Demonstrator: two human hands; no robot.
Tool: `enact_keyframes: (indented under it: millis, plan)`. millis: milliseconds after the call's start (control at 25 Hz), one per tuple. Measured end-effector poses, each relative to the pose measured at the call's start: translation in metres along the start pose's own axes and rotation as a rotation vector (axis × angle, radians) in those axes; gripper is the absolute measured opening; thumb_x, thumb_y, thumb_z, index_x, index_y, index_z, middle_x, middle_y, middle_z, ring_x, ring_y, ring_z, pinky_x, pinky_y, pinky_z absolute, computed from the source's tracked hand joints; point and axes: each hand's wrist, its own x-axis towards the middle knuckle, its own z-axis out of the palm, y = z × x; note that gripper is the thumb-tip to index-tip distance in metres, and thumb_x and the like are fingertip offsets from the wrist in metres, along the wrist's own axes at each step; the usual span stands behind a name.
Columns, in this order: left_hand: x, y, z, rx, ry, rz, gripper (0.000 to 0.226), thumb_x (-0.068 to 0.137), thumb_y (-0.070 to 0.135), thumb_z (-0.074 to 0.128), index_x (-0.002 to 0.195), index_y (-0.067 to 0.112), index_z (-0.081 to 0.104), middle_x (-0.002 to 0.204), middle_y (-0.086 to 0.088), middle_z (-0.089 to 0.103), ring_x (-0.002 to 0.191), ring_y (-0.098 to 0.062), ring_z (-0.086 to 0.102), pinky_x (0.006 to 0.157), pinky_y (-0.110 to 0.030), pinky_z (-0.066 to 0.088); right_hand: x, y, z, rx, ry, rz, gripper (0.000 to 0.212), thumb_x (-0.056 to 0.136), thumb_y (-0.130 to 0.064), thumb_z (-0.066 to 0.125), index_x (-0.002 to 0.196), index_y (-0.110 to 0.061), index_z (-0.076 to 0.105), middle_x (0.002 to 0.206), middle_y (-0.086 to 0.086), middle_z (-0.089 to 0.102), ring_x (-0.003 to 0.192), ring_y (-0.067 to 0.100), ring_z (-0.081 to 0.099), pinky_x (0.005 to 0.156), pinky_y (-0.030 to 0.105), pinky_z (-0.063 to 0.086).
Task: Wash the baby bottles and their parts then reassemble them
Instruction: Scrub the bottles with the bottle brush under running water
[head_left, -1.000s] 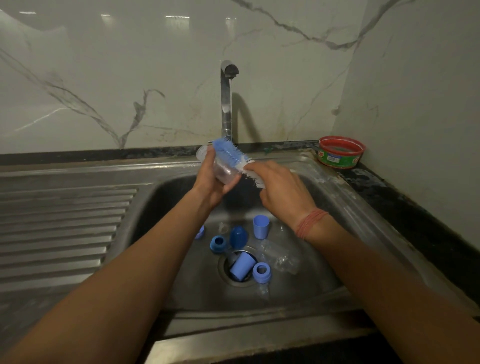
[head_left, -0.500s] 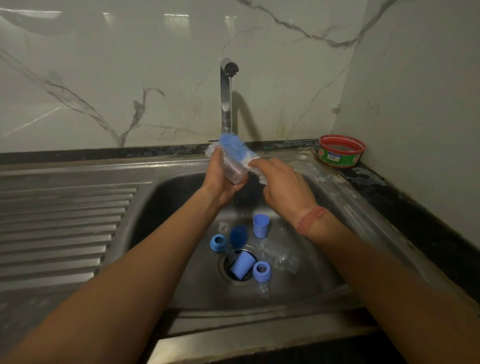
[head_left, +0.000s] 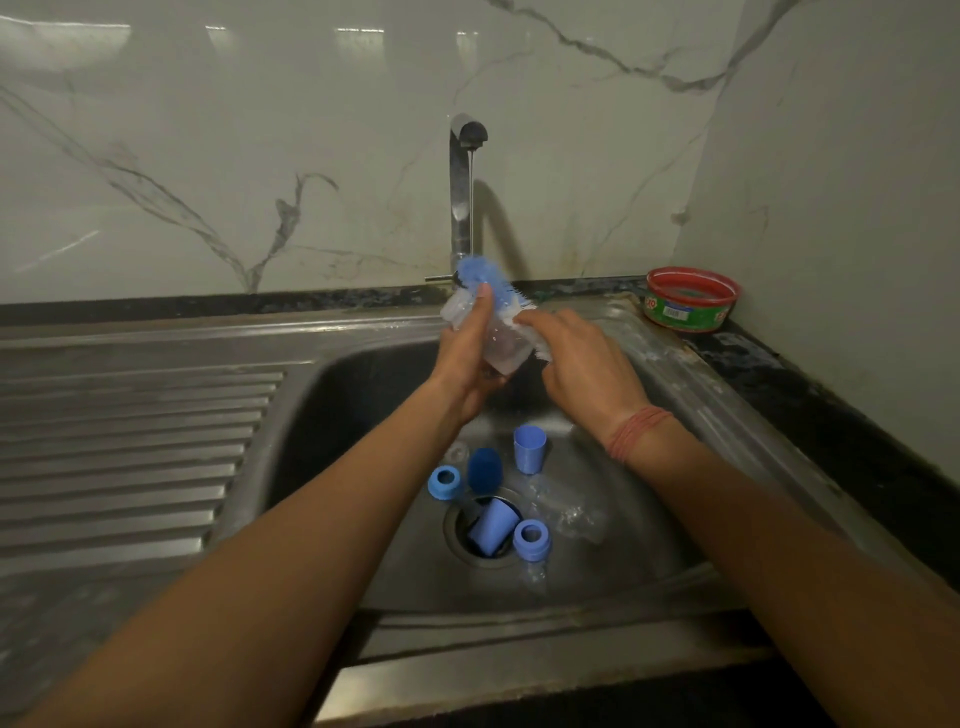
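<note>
A white marble-veined wall backs a steel sink (head_left: 670, 374) set into a dark bench (head_left: 810, 395), with a ribbed drainboard (head_left: 130, 457) beside the basin. The tap (head_left: 460, 197) stands at the back of the sink, a thin stream of water falling from its spout.

Just below the tap, above the basin, the left hand (head_left: 467, 358) grips a clear baby bottle (head_left: 498, 348), its fingers and thumb curled round the bottle's body, the bottle tilted with its mouth toward the tap. The right hand (head_left: 582, 358) is curled round the handle of a bottle brush (head_left: 485, 278), whose blue bristle head lies against the top of the bottle, right under the tap's stream. How the handle sits in the fingers is hidden behind the hand. A red thread band (head_left: 636, 431) circles the right wrist.

Round the sink's drain (head_left: 467, 551) lie the loose parts: a blue cap (head_left: 493, 527) on its side across the drain, a blue screw ring (head_left: 531, 539) touching the drain's edge, a second clear bottle (head_left: 566, 509) lying just beside that ring, another blue ring (head_left: 443, 482) and a dark blue piece (head_left: 484, 467) on the tap side of the drain, and an upright blue cap (head_left: 530, 448) nearer the tap.

A red-rimmed tub (head_left: 691, 306) sits on the bench in the corner, well apart from the tap.
</note>
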Motion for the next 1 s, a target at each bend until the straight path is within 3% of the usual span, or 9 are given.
enact_keyframes:
  millis: [120, 200, 320, 440, 560, 680, 760, 880, 1000]
  plan:
    - [0.006, 0.010, -0.023, -0.119, 0.218, 0.097, 0.061, 0.087, 0.052, 0.066, 0.134, 0.016, 0.050, 0.121, -0.013, 0.066, 0.106, -0.029, 0.067, 0.075, -0.039, 0.061, -0.004, -0.009, 0.007, 0.072, -0.055, -0.053, 0.065, 0.081, 0.005, 0.054, 0.138, -0.024, 0.047, 0.131, 0.008, 0.054, 0.114, 0.030, 0.056, 0.096, 0.040, 0.048]
    - [0.005, 0.011, -0.028, -0.159, 0.264, 0.066, 0.060, 0.087, 0.051, 0.067, 0.132, 0.017, 0.047, 0.121, -0.012, 0.063, 0.107, -0.029, 0.065, 0.080, -0.042, 0.060, -0.006, -0.011, 0.011, 0.072, -0.085, -0.067, 0.063, 0.082, 0.004, 0.054, 0.138, -0.024, 0.047, 0.131, 0.008, 0.053, 0.114, 0.029, 0.056, 0.097, 0.040, 0.047]
    - [-0.002, 0.007, -0.011, -0.051, 0.103, -0.055, 0.048, 0.093, 0.047, 0.058, 0.131, 0.019, 0.053, 0.123, -0.013, 0.065, 0.103, -0.024, 0.064, 0.072, -0.033, 0.056, -0.001, -0.003, 0.008, 0.061, -0.034, -0.026, 0.064, 0.082, 0.005, 0.053, 0.139, -0.024, 0.047, 0.130, 0.010, 0.054, 0.113, 0.031, 0.056, 0.096, 0.042, 0.047]
    - [-0.008, 0.004, 0.005, 0.028, 0.016, -0.071, 0.033, 0.095, 0.030, 0.047, 0.125, 0.019, 0.057, 0.115, -0.010, 0.066, 0.100, -0.022, 0.061, 0.078, -0.033, 0.052, 0.004, 0.007, 0.003, 0.023, 0.013, 0.017, 0.064, 0.080, 0.004, 0.054, 0.138, -0.023, 0.047, 0.127, 0.012, 0.055, 0.110, 0.033, 0.057, 0.093, 0.044, 0.048]
    - [-0.003, 0.006, -0.003, 0.034, 0.112, -0.022, 0.030, 0.098, 0.029, 0.053, 0.126, 0.019, 0.056, 0.116, -0.011, 0.067, 0.099, -0.023, 0.065, 0.078, -0.034, 0.055, 0.003, 0.002, 0.005, 0.028, -0.016, -0.013, 0.065, 0.080, 0.005, 0.054, 0.138, -0.023, 0.048, 0.129, 0.011, 0.055, 0.111, 0.032, 0.056, 0.094, 0.043, 0.048]
    - [0.003, 0.009, -0.020, -0.034, 0.222, 0.048, 0.036, 0.096, 0.037, 0.060, 0.125, 0.015, 0.058, 0.114, -0.012, 0.071, 0.089, -0.021, 0.069, 0.065, -0.028, 0.055, 0.000, -0.005, 0.009, 0.075, -0.041, -0.058, 0.065, 0.078, 0.005, 0.055, 0.137, -0.023, 0.049, 0.131, 0.009, 0.056, 0.115, 0.030, 0.056, 0.096, 0.041, 0.047]
    - [0.003, 0.009, -0.020, -0.008, 0.222, 0.052, 0.037, 0.095, 0.043, 0.060, 0.120, 0.015, 0.061, 0.112, -0.010, 0.072, 0.093, -0.022, 0.069, 0.073, -0.030, 0.052, 0.000, -0.005, 0.011, 0.094, -0.033, -0.064, 0.065, 0.077, 0.005, 0.055, 0.136, -0.022, 0.050, 0.131, 0.009, 0.057, 0.115, 0.030, 0.056, 0.097, 0.039, 0.047]
    - [0.002, 0.004, -0.010, 0.085, 0.082, 0.018, 0.043, 0.097, 0.048, 0.055, 0.124, 0.016, 0.062, 0.115, -0.008, 0.072, 0.111, -0.028, 0.066, 0.090, -0.034, 0.048, 0.002, 0.004, 0.009, 0.068, -0.007, -0.019, 0.063, 0.079, 0.004, 0.056, 0.137, -0.020, 0.050, 0.133, 0.010, 0.055, 0.118, 0.031, 0.054, 0.099, 0.038, 0.045]
    - [-0.003, -0.002, 0.005, 0.101, -0.043, -0.031, 0.052, 0.101, 0.050, 0.045, 0.137, 0.013, 0.054, 0.109, -0.007, 0.069, 0.086, -0.017, 0.066, 0.066, -0.025, 0.046, 0.005, 0.015, 0.009, 0.043, 0.002, 0.033, 0.062, 0.080, 0.003, 0.057, 0.138, -0.018, 0.049, 0.134, 0.011, 0.055, 0.119, 0.030, 0.054, 0.102, 0.041, 0.044]
